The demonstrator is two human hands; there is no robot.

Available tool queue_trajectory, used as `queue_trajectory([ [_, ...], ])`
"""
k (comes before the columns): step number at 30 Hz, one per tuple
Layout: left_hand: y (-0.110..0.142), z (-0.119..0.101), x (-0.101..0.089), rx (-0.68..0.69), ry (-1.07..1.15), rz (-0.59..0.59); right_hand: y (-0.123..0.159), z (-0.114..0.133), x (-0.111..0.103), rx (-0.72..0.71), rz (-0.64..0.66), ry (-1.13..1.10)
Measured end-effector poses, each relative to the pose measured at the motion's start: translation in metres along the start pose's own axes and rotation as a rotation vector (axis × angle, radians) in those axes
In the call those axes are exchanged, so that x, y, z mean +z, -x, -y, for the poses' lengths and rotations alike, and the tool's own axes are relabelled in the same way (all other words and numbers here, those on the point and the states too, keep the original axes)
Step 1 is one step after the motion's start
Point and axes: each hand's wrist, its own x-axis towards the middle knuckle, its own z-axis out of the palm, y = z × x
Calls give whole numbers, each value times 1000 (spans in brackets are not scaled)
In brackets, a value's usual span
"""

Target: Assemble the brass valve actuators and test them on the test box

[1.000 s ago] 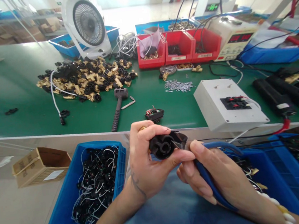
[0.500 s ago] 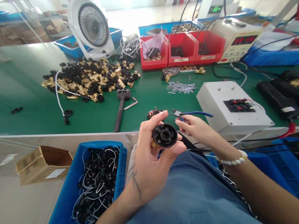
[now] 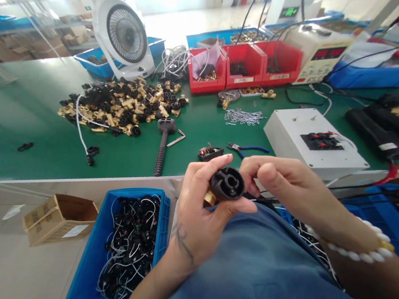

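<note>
On the near side of the pliers (image 3: 250,148), the black round part (image 3: 227,184) is pinched between thumb and fingers of the left hand (image 3: 198,214), and could be tilted loose if pushed off-centre by the right hand (image 3: 291,182), whose fingers are curled, any contents being hidden.

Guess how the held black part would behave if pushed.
The black part might roll on its rounded rim. It seems stiff: the left hand leaves it undented. The brass-coloured piece beside it, if attached, may add weight.

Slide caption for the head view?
Black fitting in the grip of the left hand, right hand close by; blue-handled pliers on the bench.
</note>
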Motion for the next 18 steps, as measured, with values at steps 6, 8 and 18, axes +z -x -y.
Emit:
queue_trajectory([
  [6, 0, 3, -2, 27, 15, 41, 8, 17, 5, -1, -83, -15],
  [8, 1, 4, -1, 19, 57, 24, 8, 7, 8, 17, -152, -58],
  [18, 1, 8, 25, -214, 137, -167, 24, -35, 58, 209, -59, -684],
])
